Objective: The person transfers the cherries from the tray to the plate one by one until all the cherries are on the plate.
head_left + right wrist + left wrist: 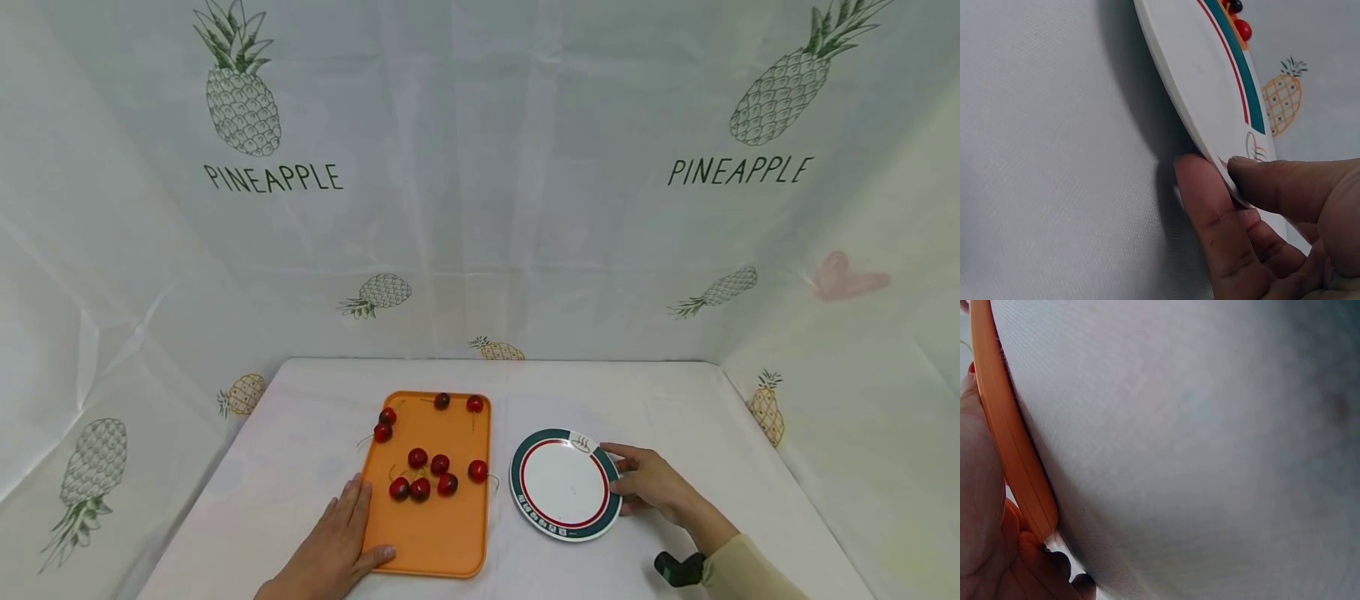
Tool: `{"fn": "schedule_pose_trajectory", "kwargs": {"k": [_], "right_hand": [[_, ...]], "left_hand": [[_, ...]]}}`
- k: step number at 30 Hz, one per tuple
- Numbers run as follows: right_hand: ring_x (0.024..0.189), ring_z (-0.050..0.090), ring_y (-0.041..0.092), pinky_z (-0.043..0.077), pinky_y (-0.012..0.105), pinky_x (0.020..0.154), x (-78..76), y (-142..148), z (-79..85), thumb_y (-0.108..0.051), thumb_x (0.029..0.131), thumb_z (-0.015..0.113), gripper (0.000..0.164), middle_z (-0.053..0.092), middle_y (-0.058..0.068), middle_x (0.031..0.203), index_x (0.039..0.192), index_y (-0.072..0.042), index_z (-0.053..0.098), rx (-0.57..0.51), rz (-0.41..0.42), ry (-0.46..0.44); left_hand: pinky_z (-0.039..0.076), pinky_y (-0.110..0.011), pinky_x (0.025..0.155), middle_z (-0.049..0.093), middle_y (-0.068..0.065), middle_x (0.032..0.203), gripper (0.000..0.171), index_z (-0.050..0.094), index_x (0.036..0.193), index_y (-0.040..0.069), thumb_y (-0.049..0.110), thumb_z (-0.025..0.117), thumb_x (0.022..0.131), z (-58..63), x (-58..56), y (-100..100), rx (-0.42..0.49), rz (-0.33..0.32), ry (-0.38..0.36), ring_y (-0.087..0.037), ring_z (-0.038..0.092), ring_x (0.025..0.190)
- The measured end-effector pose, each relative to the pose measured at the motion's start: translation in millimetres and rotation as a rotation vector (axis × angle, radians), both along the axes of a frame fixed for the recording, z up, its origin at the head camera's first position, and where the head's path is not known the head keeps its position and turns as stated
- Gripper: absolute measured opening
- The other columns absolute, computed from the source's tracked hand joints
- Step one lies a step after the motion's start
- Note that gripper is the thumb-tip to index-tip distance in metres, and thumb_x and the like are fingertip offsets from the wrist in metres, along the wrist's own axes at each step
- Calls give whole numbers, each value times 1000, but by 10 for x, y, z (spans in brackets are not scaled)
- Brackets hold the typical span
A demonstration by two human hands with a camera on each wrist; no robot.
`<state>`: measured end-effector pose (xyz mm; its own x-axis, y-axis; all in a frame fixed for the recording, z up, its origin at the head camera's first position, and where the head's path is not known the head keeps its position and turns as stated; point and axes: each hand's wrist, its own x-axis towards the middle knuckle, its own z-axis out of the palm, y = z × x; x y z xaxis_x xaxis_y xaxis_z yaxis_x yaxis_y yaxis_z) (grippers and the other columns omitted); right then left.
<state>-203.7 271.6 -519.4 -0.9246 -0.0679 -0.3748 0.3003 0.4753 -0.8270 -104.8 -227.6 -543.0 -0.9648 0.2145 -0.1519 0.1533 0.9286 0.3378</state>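
"So, what is held by the right hand [654, 483]?"

"The rim of one round plate [564, 479] is pinched, a fingertip being tucked beneath it. The smooth white face is ringed by a thin red line and a broad green band."

"And where is it placed?"

"It is seen just right of a single orange tray [427, 537], a narrow gap being left between them. Whether it is fully rested on the bench [637, 400] cannot be told. The bench is covered with white cloth, whose fine weave is shown up close."

"How is the tray shaped?"

"It is formed as a long rectangle with rounded corners and a raised rim. Its left edge is touched by the left hand [337, 533], which is unclenched, the fingers laid straight and the thumb set over the near corner."

"How many cherries [417, 457] are carried?"

"Ten can be counted, glossy, round and dark red: two at the far end, two at the left rim, one at the right, five grouped mid-tray. Thin stems are seen on several."

"And around the bench?"

"Creased pale cloth [480, 225] is hung, printed with eight pineapples [243, 108]."
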Motion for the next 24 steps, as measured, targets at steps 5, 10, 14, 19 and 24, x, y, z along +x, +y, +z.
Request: {"fn": "schedule_pose_trajectory", "kwargs": {"k": [5, 10, 14, 19, 24], "right_hand": [[75, 65, 24, 61, 38, 63, 8, -24, -17, 5, 87, 76, 71, 62, 16, 111, 154, -6, 52, -3, -4, 15], [76, 65, 24, 61, 38, 63, 16, -20, -20, 4, 88, 76, 70, 63, 15, 108, 153, -6, 53, -6, -1, 16], [76, 64, 24, 61, 37, 63, 2, 4, -30, 3, 89, 76, 69, 62, 15, 108, 154, -6, 52, -21, 3, -2], [77, 64, 24, 61, 37, 63, -14, 40, -43, 4, 91, 74, 67, 61, 15, 109, 154, -6, 52, -47, -4, -24], [77, 64, 23, 60, 37, 62, -21, 55, -61, 4, 91, 73, 67, 62, 16, 111, 154, -6, 53, -51, -9, -26]], "left_hand": [[23, -63, 125, 21, -28, 171, 113, 27, 162, -8, 76, 56, 92, -7, 11, -4, 8, 1, 5, -44, 23, 159], [23, -64, 124, 21, -29, 171, 114, 26, 162, -9, 76, 57, 92, 1, 12, 1, 13, 6, 3, -45, 23, 159], [24, -65, 124, 21, -29, 171, 113, 26, 161, -9, 74, 59, 92, 9, 20, 5, 32, 9, 2, -46, 23, 159], [24, -64, 124, 21, -29, 171, 114, 26, 161, -9, 74, 60, 92, 22, 18, 16, 26, 14, 0, -45, 24, 159], [24, -63, 124, 21, -28, 171, 115, 26, 162, -8, 77, 58, 91, 37, 2, 28, -6, 26, -26, -45, 25, 159]]}}
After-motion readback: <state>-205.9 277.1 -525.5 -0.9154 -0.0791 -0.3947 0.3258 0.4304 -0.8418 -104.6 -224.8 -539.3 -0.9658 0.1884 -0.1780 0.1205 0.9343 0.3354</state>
